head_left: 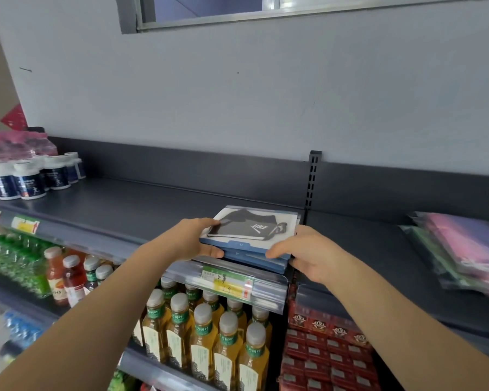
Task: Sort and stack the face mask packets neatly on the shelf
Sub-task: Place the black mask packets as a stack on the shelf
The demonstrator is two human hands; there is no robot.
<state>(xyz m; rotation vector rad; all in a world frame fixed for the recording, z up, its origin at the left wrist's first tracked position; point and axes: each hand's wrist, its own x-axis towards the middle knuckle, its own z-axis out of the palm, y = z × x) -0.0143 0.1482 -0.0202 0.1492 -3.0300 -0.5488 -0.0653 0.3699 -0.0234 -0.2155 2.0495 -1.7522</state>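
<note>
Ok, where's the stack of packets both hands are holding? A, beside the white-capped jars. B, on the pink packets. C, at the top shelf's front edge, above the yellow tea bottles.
C: the stack of packets, held between the left hand and right hand, sits at the front edge of the top shelf, directly above the yellow tea bottles.

Two bare forearms (102, 303) (401, 314), bare hands (191, 241) (308, 253)
</note>
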